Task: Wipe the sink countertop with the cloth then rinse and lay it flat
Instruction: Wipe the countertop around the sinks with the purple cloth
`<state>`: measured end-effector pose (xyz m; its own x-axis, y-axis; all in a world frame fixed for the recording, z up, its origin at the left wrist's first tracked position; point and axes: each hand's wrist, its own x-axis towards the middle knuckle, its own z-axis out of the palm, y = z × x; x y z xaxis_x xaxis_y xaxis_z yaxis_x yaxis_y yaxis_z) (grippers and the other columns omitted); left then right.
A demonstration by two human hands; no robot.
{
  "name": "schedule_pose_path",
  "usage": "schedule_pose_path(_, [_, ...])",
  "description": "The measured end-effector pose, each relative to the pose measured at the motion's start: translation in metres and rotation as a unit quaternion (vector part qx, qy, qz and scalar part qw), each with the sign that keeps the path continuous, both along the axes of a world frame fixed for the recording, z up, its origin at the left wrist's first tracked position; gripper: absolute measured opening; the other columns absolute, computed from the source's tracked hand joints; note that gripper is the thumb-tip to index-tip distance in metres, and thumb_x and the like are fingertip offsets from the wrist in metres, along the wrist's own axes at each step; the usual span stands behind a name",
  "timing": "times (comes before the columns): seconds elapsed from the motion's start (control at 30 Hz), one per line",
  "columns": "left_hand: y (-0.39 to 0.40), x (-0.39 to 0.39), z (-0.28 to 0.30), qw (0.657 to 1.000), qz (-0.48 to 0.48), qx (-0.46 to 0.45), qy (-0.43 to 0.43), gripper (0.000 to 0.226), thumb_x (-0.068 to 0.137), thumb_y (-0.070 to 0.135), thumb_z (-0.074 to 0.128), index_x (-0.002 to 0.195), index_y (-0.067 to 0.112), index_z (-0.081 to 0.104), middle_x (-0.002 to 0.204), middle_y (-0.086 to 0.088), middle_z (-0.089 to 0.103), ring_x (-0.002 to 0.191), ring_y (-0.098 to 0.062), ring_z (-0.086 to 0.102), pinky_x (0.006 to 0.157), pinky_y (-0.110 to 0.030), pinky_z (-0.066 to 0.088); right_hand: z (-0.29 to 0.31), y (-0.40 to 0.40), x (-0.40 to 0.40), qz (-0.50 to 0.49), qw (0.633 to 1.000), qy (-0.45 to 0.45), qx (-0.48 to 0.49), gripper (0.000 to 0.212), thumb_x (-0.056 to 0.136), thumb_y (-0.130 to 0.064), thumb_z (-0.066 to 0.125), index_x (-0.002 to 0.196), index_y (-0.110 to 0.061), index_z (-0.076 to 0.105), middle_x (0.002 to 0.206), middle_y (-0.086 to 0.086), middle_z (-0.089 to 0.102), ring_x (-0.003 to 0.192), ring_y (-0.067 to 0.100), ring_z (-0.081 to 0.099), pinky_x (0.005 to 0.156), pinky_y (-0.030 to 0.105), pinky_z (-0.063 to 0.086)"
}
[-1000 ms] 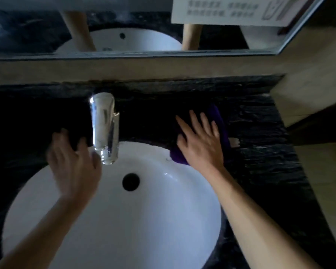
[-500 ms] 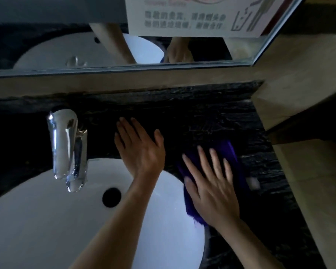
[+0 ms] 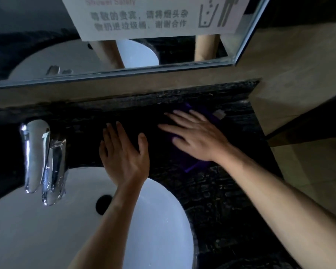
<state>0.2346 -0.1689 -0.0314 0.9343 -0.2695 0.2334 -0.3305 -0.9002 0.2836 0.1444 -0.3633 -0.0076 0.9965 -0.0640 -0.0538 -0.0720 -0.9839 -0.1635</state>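
Observation:
A purple cloth point(image 3: 197, 165) lies on the dark stone countertop point(image 3: 221, 191) right of the white sink basin point(image 3: 159, 220). My right hand point(image 3: 196, 134) presses flat on the cloth with fingers spread, hiding most of it. A small white tag point(image 3: 219, 114) shows at the cloth's far edge. My left hand point(image 3: 124, 152) rests flat on the countertop between the chrome faucet point(image 3: 40, 156) and the cloth, fingers apart, holding nothing.
A mirror point(image 3: 47, 45) with a white notice point(image 3: 153, 16) runs along the back above a beige ledge. A beige wall point(image 3: 299, 78) closes the counter on the right. The sink's overflow hole point(image 3: 103, 203) shows beside my left forearm.
My right hand has slid the cloth away from the basin rim toward the back wall. My left hand crossed from left of the faucet to its right and now lies on the counter.

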Motion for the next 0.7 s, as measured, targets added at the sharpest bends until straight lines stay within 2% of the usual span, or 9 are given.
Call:
schedule_pose_path(0.13, [0.0, -0.002, 0.001, 1.0, -0.013, 0.015, 0.012, 0.07, 0.099, 0.054, 0.024, 0.151, 0.01, 0.042, 0.159, -0.024, 0.035, 0.149, -0.038, 0.03, 0.119, -0.052, 0.023, 0.005, -0.052, -0.057, -0.136, 0.99, 0.037, -0.01, 0.054, 0.103, -0.054, 0.019, 0.156, -0.05, 0.021, 0.169, -0.01, 0.02, 0.157, 0.014, 0.013, 0.126, 0.047, 0.014])
schedule_pose_path(0.23, [0.0, -0.002, 0.001, 1.0, -0.015, 0.0, -0.003, 0.07, 0.101, 0.053, 0.022, 0.152, 0.009, 0.04, 0.156, -0.024, 0.039, 0.147, -0.038, 0.033, 0.118, -0.053, 0.024, 0.005, -0.02, -0.052, -0.248, 0.968, 0.029, -0.03, 0.061, 0.096, -0.055, 0.022, 0.156, -0.048, 0.024, 0.169, -0.003, 0.023, 0.157, 0.023, 0.017, 0.125, 0.052, 0.014])
schedule_pose_path(0.27, [0.001, -0.003, 0.002, 1.0, -0.014, -0.009, -0.005, 0.07, 0.101, 0.054, 0.022, 0.152, 0.009, 0.038, 0.156, -0.023, 0.041, 0.146, -0.038, 0.034, 0.117, -0.052, 0.025, 0.004, 0.001, -0.044, -0.248, 0.968, 0.016, -0.034, 0.062, 0.094, -0.053, 0.025, 0.156, -0.045, 0.029, 0.168, 0.0, 0.028, 0.156, 0.027, 0.02, 0.124, 0.054, 0.016])
schedule_pose_path(0.33, [0.0, -0.003, 0.001, 0.999, -0.008, -0.028, -0.013, 0.071, 0.101, 0.054, 0.022, 0.153, 0.008, 0.036, 0.155, -0.021, 0.042, 0.145, -0.037, 0.036, 0.117, -0.051, 0.026, 0.003, 0.043, -0.018, -0.173, 0.985, -0.008, -0.017, 0.062, 0.093, -0.049, 0.029, 0.153, -0.039, 0.039, 0.165, 0.003, 0.035, 0.154, 0.031, 0.027, 0.122, 0.053, 0.02])
schedule_pose_path(0.47, [0.001, -0.001, -0.002, 0.996, 0.025, -0.086, -0.029, 0.068, 0.103, 0.049, 0.022, 0.153, 0.005, 0.037, 0.154, -0.022, 0.043, 0.141, -0.036, 0.044, 0.115, -0.048, 0.032, 0.003, 0.082, 0.05, 0.04, 0.999, 0.008, -0.013, 0.058, 0.1, -0.047, 0.021, 0.155, -0.036, 0.037, 0.167, -0.008, 0.029, 0.156, 0.022, 0.021, 0.124, 0.044, 0.016])
schedule_pose_path(0.53, [0.002, 0.001, -0.005, 0.995, 0.035, -0.085, -0.031, 0.069, 0.103, 0.05, 0.024, 0.153, 0.004, 0.036, 0.155, -0.022, 0.042, 0.142, -0.036, 0.042, 0.115, -0.047, 0.031, -0.002, 0.072, 0.062, 0.091, 0.995, 0.004, -0.028, 0.053, 0.103, -0.048, 0.033, 0.154, -0.038, 0.039, 0.167, -0.011, 0.028, 0.156, 0.018, 0.02, 0.123, 0.041, 0.017])
schedule_pose_path(0.6, [0.001, 0.001, -0.005, 0.997, 0.033, -0.07, -0.018, 0.072, 0.101, 0.052, 0.024, 0.154, 0.006, 0.033, 0.157, -0.022, 0.039, 0.144, -0.036, 0.039, 0.116, -0.047, 0.027, -0.004, 0.05, 0.047, 0.079, 0.997, -0.015, -0.009, 0.051, 0.1, -0.051, 0.04, 0.15, -0.041, 0.044, 0.165, -0.009, 0.033, 0.154, 0.017, 0.026, 0.122, 0.041, 0.019])
schedule_pose_path(0.7, [0.0, 0.001, -0.004, 0.999, 0.033, -0.042, 0.003, 0.073, 0.098, 0.054, 0.024, 0.155, 0.01, 0.032, 0.16, -0.019, 0.035, 0.148, -0.034, 0.033, 0.119, -0.048, 0.023, -0.006, -0.003, -0.007, -0.029, 0.999, -0.034, 0.002, 0.051, 0.099, -0.052, 0.035, 0.15, -0.045, 0.043, 0.164, -0.007, 0.036, 0.153, 0.017, 0.03, 0.123, 0.045, 0.02])
